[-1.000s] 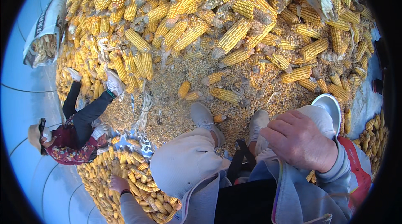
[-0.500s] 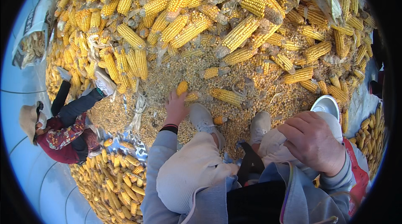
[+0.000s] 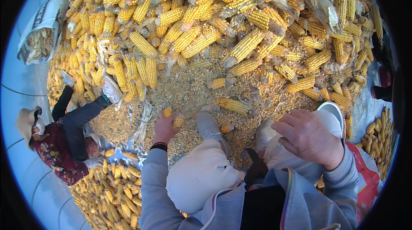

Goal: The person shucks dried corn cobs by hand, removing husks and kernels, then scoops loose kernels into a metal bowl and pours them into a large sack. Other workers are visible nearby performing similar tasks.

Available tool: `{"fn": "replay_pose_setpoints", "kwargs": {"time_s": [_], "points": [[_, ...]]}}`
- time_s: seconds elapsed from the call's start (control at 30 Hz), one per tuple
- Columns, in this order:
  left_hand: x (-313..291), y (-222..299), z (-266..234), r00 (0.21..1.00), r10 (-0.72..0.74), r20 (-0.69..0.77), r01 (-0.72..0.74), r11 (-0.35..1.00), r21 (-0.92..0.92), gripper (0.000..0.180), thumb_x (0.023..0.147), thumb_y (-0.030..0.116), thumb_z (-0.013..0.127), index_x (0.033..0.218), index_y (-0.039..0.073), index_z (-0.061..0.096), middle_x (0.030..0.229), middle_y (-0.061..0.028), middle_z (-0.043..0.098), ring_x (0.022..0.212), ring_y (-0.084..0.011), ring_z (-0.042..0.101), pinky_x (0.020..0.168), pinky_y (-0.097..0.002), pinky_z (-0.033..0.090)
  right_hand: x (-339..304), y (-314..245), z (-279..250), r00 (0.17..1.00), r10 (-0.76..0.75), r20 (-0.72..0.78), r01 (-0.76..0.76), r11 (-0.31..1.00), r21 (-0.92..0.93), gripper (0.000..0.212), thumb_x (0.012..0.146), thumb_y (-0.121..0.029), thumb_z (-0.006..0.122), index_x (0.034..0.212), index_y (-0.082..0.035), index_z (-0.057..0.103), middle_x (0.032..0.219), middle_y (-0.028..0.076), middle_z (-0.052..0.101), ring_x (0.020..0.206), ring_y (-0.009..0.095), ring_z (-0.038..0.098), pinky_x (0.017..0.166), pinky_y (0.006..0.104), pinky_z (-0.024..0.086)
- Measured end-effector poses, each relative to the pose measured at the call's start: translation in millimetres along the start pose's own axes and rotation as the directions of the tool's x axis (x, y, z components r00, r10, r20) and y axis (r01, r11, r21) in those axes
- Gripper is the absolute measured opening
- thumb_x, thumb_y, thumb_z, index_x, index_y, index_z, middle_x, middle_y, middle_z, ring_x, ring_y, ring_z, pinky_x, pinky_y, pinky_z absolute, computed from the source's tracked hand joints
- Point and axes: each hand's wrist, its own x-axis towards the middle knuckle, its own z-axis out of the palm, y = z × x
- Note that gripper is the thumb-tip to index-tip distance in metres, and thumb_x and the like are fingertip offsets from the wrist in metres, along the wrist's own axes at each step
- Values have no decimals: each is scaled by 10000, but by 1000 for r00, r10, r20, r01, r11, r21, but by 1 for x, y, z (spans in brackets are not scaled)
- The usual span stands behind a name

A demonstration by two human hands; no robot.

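My left hand (image 3: 165, 130) is closed round two short ears of corn, just above a bed of loose kernels (image 3: 184, 92). One yellow ear of corn (image 3: 167, 112) pokes out past the fingertips; the other ear (image 3: 177, 122) shows at the hand's right side. My right hand (image 3: 307, 137) hangs loosely curled over my right knee, and nothing shows between its thumb and fingers. Between my shoes lies a short ear (image 3: 226, 129). A longer ear (image 3: 233, 106) rests on the kernels beyond my feet.
A big heap of corn ears (image 3: 189, 24) rises ahead. Another pile (image 3: 118, 191) is at lower left, a third (image 3: 377, 140) at far right. A person (image 3: 56, 144) in a hat sits at left. A metal basin (image 3: 332, 109) stands beside my right knee, a sack (image 3: 43, 36) upper left.
My left hand has moved left and toward me, carrying the two ears off the spot where they were. My right hand has shifted slightly left, still curled.
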Motion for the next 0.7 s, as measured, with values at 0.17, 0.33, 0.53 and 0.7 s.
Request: {"fn": "replay_pose_setpoints", "kwargs": {"time_s": [0.17, 0.33, 0.53, 0.7], "points": [[-254, -132, -112, 73, -969, 236, 425, 245, 871, 608, 929, 434, 526, 1428, 96, 443, 1449, -241, 376, 1294, -424, 426, 978, -624, 369, -14, -9, -1, 997, -79, -3, 79, 997, -20, 175, 729, -138, 628, 866, -58, 554, 792, 73, 581, 797, 247, 598, 710, 359, 476], [-315, -171, -94, 241, -789, 565, 501, 600, 624, 427, 820, 224, 669, 1229, 106, 630, 1280, -143, 610, 1177, -324, 589, 953, -490, 484, -7, -7, -1, 986, -168, -10, 168, 986, 7, 174, 728, -138, 619, 868, -64, 548, 789, 67, 579, 791, 237, 598, 712, 350, 473], [-8, -26, 23, 996, 27, 89, -28, 1000, 12, 383, 777, 137, 643, 1151, 77, 585, 1155, -134, 609, 1065, -329, 592, 852, -472, 503, 1, 3, 2, 997, -70, 37, 69, 997, 17, 175, 735, -146, 615, 871, -65, 540, 805, 69, 577, 775, 247, 597, 686, 362, 476], [172, 93, 11, 972, 201, -122, -225, 947, -230, 577, 772, 106, 645, 1326, 57, 489, 1388, -158, 484, 1202, -356, 504, 966, -494, 450, 8, 15, 1, 993, 90, 77, -96, 992, 80, 322, 706, -93, 688, 1015, -40, 620, 857, 85, 619, 816, 273, 609, 731, 375, 495]]}}
